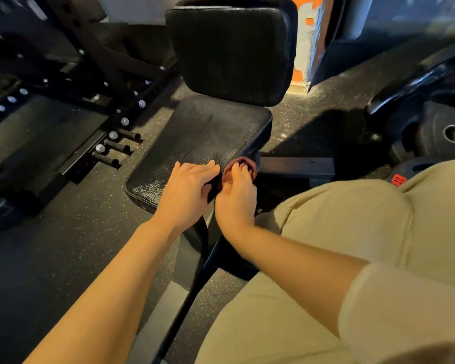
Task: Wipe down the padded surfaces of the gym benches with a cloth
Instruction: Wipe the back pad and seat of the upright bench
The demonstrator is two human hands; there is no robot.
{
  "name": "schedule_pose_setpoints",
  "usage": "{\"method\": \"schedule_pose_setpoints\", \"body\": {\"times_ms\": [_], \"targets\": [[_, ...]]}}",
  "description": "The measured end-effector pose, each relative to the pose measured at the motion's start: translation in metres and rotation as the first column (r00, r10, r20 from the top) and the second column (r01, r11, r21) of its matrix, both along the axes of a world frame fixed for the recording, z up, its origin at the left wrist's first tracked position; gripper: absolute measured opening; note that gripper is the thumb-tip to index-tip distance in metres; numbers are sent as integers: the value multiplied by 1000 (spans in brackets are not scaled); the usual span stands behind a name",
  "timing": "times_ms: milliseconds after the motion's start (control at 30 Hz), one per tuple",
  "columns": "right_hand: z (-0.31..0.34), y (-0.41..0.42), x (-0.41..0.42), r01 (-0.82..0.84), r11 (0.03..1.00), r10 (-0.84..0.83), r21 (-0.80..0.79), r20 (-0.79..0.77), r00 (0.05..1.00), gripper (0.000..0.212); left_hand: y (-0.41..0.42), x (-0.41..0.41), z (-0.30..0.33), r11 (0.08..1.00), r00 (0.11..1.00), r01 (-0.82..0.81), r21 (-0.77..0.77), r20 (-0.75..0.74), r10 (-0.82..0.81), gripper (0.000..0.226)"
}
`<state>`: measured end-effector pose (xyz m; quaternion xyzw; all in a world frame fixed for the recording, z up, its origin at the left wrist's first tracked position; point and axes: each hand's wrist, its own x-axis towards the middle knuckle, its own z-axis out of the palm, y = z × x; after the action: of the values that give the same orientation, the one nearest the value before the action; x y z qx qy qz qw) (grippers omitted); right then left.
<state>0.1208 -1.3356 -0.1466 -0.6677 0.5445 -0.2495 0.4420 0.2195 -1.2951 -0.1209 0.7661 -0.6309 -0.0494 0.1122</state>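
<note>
Gripping a dark reddish cloth (243, 166) with the right hand (237, 198), fingers curled round it at the near right corner of the seat pad (195, 143). Resting the left hand (187, 190) on the pad just beside it, fingers straight and relaxed, grasping nothing.

Risking a slip off the pad's right edge — the cloth is bunching right at that corner, so a stroke outward would likely be carrying it onto the steel frame bar (297, 165) below. Also risking skipped patches, with the left hand covering part of the surface.

Leaving open room toward the upright back pad (231, 53). Crowding on the left from the rack pegs (116, 147), on the right from weight plates (436, 132).
</note>
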Motion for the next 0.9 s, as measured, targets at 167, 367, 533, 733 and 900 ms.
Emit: {"method": "schedule_pose_setpoints", "body": {"times_ms": [167, 367, 533, 733, 900], "targets": [[1, 18, 3, -25, 1000, 26, -14, 31, 999, 53, -1, 3, 2, 1000, 1000, 19, -3, -19, -19, 47], [-10, -47, -5, 221, 970, -230, 101, 89, 969, 52, 0, 0, 3, 1000, 1000, -5, 18, -14, 5, 48], [-4, -61, -12, 102, 994, -95, -41, 144, 985, 44, -2, 1, 6, 1000, 1000, 7, 29, -4, -7, 48], [-12, -19, -13, -5, 996, 15, -85, 113, 993, 38, -1, 1, 3, 1000, 1000, 12, 21, 26, -13, 47], [-18, -47, -10, 43, 995, -39, -93, 48, 998, 26, 0, 0, 2, 1000, 1000, 5, 11, 14, -5, 48]]}}
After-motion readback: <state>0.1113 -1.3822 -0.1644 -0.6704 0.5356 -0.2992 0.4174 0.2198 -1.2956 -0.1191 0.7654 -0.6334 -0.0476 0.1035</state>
